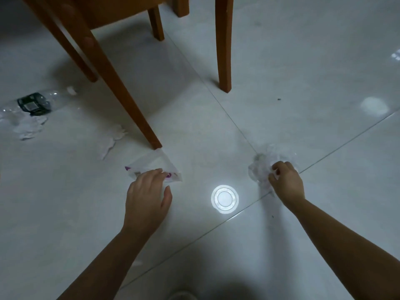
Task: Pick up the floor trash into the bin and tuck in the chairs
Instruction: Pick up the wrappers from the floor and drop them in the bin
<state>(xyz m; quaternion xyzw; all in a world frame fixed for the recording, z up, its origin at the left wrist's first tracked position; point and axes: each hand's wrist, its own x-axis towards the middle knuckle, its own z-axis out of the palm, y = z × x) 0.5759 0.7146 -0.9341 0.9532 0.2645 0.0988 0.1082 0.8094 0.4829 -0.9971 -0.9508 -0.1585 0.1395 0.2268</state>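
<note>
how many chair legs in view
4: front leg ending by the wrapper, one behind it at left, a short one at top centre, one at right. Others may be out of frame.

floor [303, 61]: open right | chair leg [129, 109]: blocks left, touching wrapper [155, 163]

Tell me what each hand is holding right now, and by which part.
Right hand has its grip closed on the near edge of a crumpled clear plastic wad. Left hand is open, fingers resting on a flat white wrapper, not gripping.
</note>
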